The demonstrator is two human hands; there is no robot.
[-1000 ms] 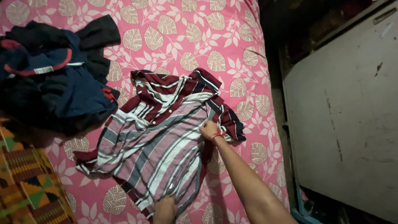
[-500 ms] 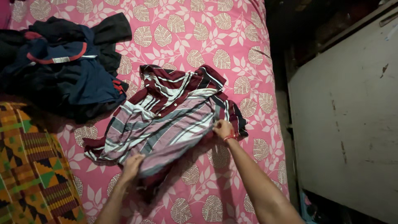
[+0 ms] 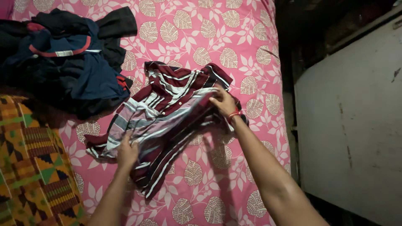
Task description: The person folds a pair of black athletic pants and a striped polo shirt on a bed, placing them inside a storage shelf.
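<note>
Pink bedding with pale leaf shapes covers most of what I see, a big bed sheet spread flat. To the right of the bed stands a wide grey-white panel with marks and scratches on it, and a dark gap runs between it and the bed. In the top left corner of the bed sits a heap of dark blue and black clothes with a red and white band on it. Below that heap, at the left edge, lies a bright patterned cloth in orange, green and yellow. Near the middle of the bed lies a striped shirt in dark red, white, grey and pink, with its collar pointing up toward the top of the bed and its lower part folded up and bunched. The shirt is just beside the dark heap. The person's right hand is closed on the right side of the shirt, pinching the cloth and lifting it a little off the sheet. A thin red band sits on that wrist. The left hand is down at the lower left of the shirt, fingers curled over the bunched cloth, holding it.
</note>
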